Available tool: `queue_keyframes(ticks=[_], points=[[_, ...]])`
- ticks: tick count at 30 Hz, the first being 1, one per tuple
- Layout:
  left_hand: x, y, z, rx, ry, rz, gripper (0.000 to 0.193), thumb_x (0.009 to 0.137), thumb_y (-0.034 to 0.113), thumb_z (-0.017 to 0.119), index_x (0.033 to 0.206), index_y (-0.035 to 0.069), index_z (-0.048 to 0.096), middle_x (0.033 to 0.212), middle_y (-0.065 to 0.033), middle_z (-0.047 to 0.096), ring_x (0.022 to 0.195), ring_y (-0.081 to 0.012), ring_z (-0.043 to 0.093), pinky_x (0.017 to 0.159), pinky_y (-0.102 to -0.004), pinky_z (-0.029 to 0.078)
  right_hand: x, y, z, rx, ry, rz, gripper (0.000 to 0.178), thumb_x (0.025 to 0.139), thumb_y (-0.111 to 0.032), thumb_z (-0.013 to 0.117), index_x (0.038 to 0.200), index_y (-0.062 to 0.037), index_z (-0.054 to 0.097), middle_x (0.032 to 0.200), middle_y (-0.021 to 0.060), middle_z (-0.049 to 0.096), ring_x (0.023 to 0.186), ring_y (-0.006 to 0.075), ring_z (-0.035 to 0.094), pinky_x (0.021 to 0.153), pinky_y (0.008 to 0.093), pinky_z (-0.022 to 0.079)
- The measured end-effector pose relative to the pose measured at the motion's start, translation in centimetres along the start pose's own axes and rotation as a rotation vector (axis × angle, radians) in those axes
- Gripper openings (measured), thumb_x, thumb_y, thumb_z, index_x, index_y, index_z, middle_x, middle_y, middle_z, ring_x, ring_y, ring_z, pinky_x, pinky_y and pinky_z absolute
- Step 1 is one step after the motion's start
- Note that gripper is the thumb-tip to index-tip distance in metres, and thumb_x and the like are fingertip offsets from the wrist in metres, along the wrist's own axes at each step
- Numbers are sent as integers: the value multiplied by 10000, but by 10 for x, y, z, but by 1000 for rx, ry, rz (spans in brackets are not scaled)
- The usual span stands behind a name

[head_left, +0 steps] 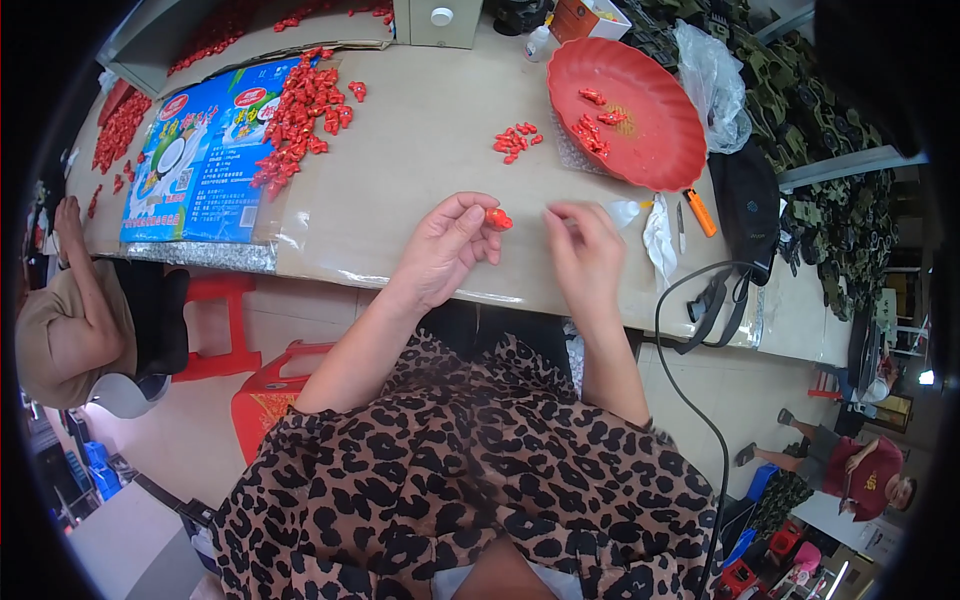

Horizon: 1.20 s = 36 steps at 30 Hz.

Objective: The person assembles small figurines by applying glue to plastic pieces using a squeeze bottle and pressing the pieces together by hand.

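Between the thumb and fingers of my left hand [450, 245] is a small glossy red figurine [499, 218], held above the table's front part. My right hand [588, 250] hovers just right of it, apart from the figurine. Its thumb and fingertips are drawn together in a pinch, and whatever they may hold is too small to make out. Beyond both hands lies a small cluster of similar red pieces [516, 142]. A scalloped red tray [655, 95] at the back right has several more red pieces [590, 137] in it.
A large pile of red pieces [300, 115] partly covers blue printed cardboard [190, 205] at left. Beside my right hand are a small white bottle [622, 213], white cloth [658, 242], thin metal tool [682, 228] and orange tool [701, 213]. A black bag [745, 215] and cable [690, 400] lie rightward.
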<state>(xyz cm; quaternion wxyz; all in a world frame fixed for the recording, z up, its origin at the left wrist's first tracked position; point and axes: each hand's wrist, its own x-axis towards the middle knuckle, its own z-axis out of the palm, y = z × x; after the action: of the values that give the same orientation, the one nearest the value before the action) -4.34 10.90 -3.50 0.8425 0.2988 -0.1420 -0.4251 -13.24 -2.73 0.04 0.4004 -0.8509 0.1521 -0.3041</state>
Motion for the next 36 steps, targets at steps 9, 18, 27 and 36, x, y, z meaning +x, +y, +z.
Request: queue_keyframes(ticks=[9,18,27,36], points=[[1,0,1,-39,-27,-24,210,873,178,416,994,19,482,821,-59,536,647,-107,493,561,-231,420,63,21,41,-245,-208,-32,145,703,-51,554,844,-29,580,795,157,544,745,320,536,658,383,422],[-1,2,3,-18,-25,-39,216,872,177,418,1004,15,476,808,-46,518,655,-99,484,572,-223,418,14,16,11,645,-237,468,164,793,-122,548,873,20,536,713,75,571,545,118,541,490,223,436],[-3,1,7,195,-45,-61,185,853,128,452,999,17,477,805,-35,518,661,-85,474,597,-207,411,-17,13,-2,1185,-225,721,118,797,-68,533,888,7,536,756,86,588,594,116,572,551,216,496],[-3,-3,9,329,-35,-56,174,851,120,454,987,16,482,793,-30,517,656,-82,470,604,-198,407,-27,10,6,1079,-156,505,92,786,-48,544,851,16,540,763,82,567,562,91,519,510,198,450]])
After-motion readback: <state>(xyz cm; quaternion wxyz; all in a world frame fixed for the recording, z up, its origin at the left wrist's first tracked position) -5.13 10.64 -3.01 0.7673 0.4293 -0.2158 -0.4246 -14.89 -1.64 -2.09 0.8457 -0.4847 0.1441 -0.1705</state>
